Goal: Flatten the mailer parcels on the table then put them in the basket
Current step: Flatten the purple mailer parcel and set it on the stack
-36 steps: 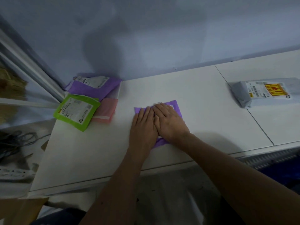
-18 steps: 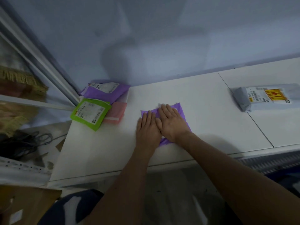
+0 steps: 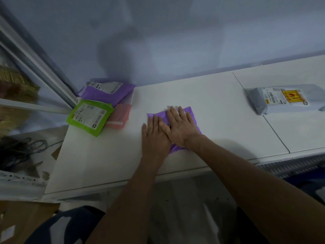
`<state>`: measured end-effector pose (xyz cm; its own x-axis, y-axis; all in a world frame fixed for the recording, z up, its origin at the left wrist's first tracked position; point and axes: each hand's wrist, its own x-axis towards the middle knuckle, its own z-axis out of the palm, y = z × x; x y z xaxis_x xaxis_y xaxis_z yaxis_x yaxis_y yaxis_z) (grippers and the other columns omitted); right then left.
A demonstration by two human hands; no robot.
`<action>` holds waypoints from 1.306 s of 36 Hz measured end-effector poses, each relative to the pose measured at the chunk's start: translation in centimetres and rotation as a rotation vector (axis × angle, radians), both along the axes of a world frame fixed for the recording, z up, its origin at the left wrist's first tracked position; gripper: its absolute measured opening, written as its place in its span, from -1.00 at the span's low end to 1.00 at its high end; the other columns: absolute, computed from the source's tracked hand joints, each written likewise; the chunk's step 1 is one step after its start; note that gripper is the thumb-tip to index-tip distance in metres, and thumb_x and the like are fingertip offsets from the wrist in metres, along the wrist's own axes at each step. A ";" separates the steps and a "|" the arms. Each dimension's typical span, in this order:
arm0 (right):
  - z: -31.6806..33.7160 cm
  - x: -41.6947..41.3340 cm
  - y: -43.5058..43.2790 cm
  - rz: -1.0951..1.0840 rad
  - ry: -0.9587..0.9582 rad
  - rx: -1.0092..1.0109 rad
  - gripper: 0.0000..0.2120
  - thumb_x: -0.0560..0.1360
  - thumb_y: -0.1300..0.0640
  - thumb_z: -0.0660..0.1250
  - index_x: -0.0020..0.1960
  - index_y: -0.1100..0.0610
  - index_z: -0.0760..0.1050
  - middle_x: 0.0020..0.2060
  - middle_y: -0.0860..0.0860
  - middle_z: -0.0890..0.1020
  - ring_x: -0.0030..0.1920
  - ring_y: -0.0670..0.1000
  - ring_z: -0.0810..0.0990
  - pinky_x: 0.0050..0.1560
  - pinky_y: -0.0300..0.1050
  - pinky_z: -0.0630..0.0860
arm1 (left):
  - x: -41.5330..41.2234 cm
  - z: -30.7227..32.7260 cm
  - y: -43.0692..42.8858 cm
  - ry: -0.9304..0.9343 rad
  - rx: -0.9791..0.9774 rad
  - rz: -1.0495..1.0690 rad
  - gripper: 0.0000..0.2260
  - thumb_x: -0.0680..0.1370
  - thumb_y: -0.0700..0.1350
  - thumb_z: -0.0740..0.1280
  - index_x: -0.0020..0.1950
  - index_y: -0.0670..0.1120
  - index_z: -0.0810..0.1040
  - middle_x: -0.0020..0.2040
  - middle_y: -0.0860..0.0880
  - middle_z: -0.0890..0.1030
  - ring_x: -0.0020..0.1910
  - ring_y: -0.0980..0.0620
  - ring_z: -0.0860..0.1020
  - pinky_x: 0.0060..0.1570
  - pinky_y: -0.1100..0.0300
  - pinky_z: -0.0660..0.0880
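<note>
The left hand (image 3: 154, 133) and right hand (image 3: 182, 128) press flat, fingers straight, on a purple mailer (image 3: 191, 113) in the middle of the table (image 3: 202, 92), hiding most of it. Labels on the green mailer (image 3: 88, 118) and grey parcel (image 3: 258, 101) are too blurred to read

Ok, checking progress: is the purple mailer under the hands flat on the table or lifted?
Flat on the table: purple mailer lies under left hand and right hand, fingers straight, pressing.

Smooth, seemingly plastic purple mailer (image 3: 193, 117)
</note>
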<state>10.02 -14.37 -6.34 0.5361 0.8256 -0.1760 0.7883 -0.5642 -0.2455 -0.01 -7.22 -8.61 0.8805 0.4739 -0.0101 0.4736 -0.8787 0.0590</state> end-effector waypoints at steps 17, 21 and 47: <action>1.0 0.6 -1.7 -0.043 -0.015 0.114 -0.32 0.61 -0.26 -0.16 0.59 0.11 -0.14 0.57 0.02 -0.08 0.56 0.01 -0.16 0.52 -0.02 -0.23 | -0.8 1.3 0.8 -0.121 -0.042 0.171 -0.36 0.58 0.12 -0.15 0.40 -0.28 0.40 0.39 -0.23 0.42 0.41 -0.18 0.36 0.38 -0.09 0.24; 0.9 0.9 -2.3 -0.060 -0.008 0.105 -0.33 0.62 -0.23 -0.13 0.58 0.14 -0.13 0.57 0.05 -0.04 0.56 0.03 -0.13 0.52 -0.06 -0.18 | -1.1 1.3 0.3 -0.142 -0.054 0.127 -0.38 0.59 0.11 -0.11 0.37 -0.28 0.43 0.36 -0.22 0.46 0.38 -0.18 0.41 0.35 -0.08 0.29; 1.0 1.3 -2.7 -0.159 0.202 0.130 -0.38 0.64 -0.16 -0.04 0.55 0.19 0.04 0.54 0.18 0.10 0.54 0.14 0.03 0.52 0.03 -0.04 | -1.8 1.6 0.0 0.089 0.085 -0.167 -0.48 0.63 -0.02 0.18 0.53 -0.16 0.14 0.53 -0.29 0.08 0.51 -0.31 0.06 0.45 -0.13 0.07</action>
<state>11.28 -17.05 -5.30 0.6256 0.7565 -0.1906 0.6200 -0.6304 -0.4671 -1.84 -7.19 -7.03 0.9442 0.3242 -0.0573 0.3214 -0.9454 -0.0542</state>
